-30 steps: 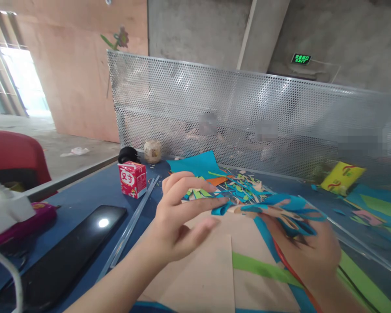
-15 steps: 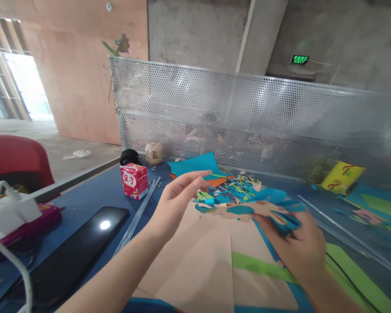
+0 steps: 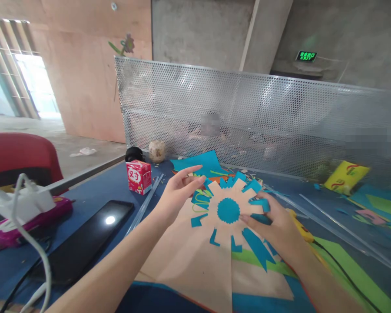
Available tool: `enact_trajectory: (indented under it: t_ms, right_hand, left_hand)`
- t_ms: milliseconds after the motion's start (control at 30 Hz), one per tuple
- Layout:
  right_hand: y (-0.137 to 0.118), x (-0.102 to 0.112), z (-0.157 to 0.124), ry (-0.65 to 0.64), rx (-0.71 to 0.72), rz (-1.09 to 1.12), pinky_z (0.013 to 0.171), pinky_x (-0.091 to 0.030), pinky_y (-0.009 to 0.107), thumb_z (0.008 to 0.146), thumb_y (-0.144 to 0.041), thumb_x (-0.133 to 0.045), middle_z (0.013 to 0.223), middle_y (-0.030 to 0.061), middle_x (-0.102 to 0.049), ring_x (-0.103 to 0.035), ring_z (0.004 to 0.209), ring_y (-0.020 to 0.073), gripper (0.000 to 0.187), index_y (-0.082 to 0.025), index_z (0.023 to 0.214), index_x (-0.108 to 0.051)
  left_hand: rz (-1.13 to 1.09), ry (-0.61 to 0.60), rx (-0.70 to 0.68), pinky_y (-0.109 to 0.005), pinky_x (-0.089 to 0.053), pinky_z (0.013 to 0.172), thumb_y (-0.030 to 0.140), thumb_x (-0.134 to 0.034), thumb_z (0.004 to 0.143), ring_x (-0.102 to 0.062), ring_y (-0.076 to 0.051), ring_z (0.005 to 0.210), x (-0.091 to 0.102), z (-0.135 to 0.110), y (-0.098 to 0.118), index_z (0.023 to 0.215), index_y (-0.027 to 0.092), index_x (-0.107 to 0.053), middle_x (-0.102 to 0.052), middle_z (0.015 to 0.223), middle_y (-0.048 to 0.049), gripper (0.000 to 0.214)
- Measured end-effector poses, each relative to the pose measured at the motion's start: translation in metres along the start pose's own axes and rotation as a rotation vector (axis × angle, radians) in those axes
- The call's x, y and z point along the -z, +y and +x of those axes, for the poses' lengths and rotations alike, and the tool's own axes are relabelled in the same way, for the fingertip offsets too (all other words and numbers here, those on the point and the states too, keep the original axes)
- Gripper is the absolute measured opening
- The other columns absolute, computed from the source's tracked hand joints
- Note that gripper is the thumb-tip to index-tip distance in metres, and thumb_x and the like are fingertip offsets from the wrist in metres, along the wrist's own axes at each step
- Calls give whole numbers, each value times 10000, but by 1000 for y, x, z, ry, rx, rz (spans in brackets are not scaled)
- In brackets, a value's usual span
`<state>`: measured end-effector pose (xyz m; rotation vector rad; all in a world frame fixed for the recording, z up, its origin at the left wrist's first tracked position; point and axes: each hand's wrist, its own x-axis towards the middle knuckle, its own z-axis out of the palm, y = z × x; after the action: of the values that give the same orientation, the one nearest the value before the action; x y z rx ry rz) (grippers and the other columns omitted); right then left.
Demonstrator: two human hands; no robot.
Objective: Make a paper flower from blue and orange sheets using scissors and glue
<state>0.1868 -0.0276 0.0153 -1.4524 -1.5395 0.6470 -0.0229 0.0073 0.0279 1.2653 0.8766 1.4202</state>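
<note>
A paper flower cutout [image 3: 215, 206] in beige and blue, with a scalloped blue disc [image 3: 228, 211] at its centre, faces me above the table. My right hand [image 3: 275, 221] grips its right side, thumb on the front near the disc and fingers behind the petals. At the flower's upper left, my left hand [image 3: 182, 184] has thumb and forefinger stretched apart with nothing between them; its other fingers are partly hidden. Beneath the flower lie beige paper sheets [image 3: 182, 252] and a green strip. Partly behind my right wrist is a yellow tool [image 3: 301, 226] with a black cord.
Left on the blue table are a phone [image 3: 87, 239], a red drink carton [image 3: 139, 177], a jar [image 3: 157, 151] and a purple power strip [image 3: 60, 213]. Clear sticks [image 3: 145, 204] lie nearby. A perforated metal screen [image 3: 247, 117] stands behind. A yellow packet [image 3: 345, 177] lies right.
My right hand has turned the paper flower from nearly edge-on to facing me. The yellow tool by my right wrist now shows. My left hand remains raised at the flower's left, and the view has shifted slightly.
</note>
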Motion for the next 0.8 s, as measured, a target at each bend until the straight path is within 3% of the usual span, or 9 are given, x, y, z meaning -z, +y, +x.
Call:
enact_trajectory:
  t_ms: [400,800]
  right_hand:
    - [1,0,1,23,65,-89,568,-493,299,617,-424,-640,838,28,-630,-637,691,207,449,-216,974,-464]
    - [1,-1,1,9,48,-122,600,-499,332,634,-430,-629,860,34,-631,-635,708,217,462,-216,1006,-457]
  left_hand:
    - [119,93,18,-207,-456,598,353,-694,644,-612,-117,670,-1,3,-2,1002,177,-603,-652,679,-10,409]
    - [62,48,48,-225,-446,588,346,-703,629,-609,-128,660,1,3,-3,969,167,-609,-643,665,-18,396]
